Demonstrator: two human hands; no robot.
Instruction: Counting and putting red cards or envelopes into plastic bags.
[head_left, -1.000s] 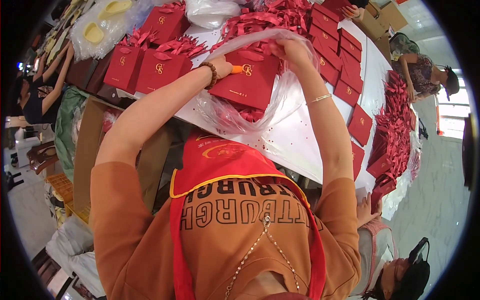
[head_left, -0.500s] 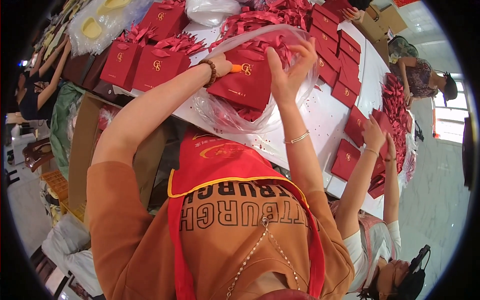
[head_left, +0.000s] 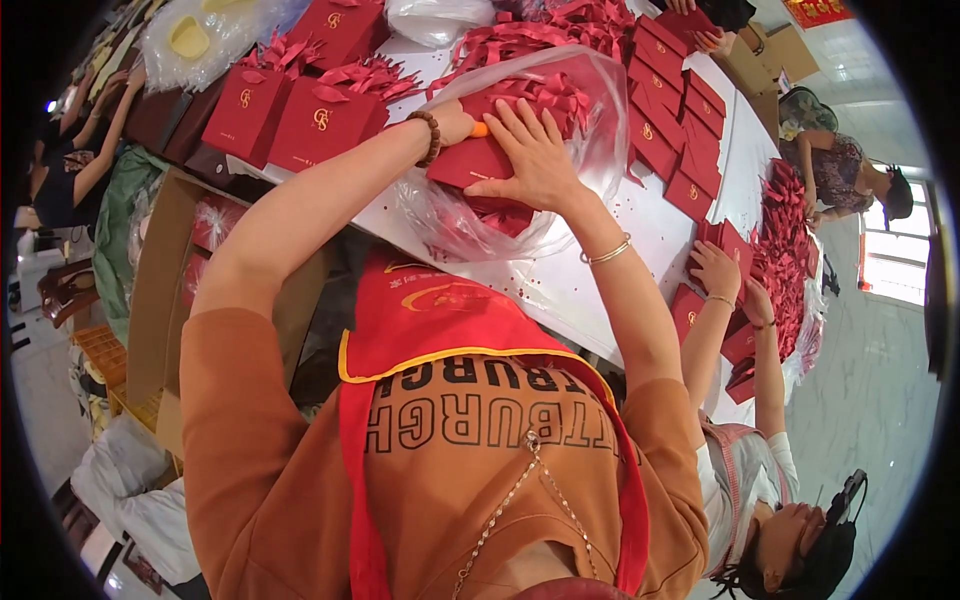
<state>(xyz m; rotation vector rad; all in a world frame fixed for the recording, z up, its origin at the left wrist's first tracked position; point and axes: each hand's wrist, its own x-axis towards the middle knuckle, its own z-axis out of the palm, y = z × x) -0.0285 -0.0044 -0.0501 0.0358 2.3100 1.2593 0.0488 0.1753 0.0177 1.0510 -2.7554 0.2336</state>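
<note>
The right hand (head_left: 525,155) is lying open, fingers spread, its palm over a red paper bag (head_left: 463,163). The left hand (head_left: 455,122) is bearing on the same bag's left side with bent fingers; whether it is gripping cannot be told. An orange item (head_left: 480,129) is showing at its fingertips.

The red paper bag is sitting in a clear plastic sack (head_left: 608,125), near the near edge of the white table (head_left: 590,260). Red ribbons (head_left: 568,102) are bunching beside the right hand.

As to progress, judged from this view: the bag is already resting within the sack, but the sack is standing wide-mouthed, so closing does not appear done. Other bags are waiting outside it: upright red bags (head_left: 322,120) towards the left edge, flat red bags (head_left: 652,132) in rows towards the right edge, and a ribboned heap (head_left: 545,42) towards the far edge. A co-worker (head_left: 765,465) is handling red bags at the right edge.

Left of the table, a cardboard box (head_left: 158,285) is holding red packages (head_left: 212,222).

The right hand is hiding much of the bag's front; the number of bags beneath is not showing. The orange item's nature is staying unclear. The lens rim is cutting off the far edge
</note>
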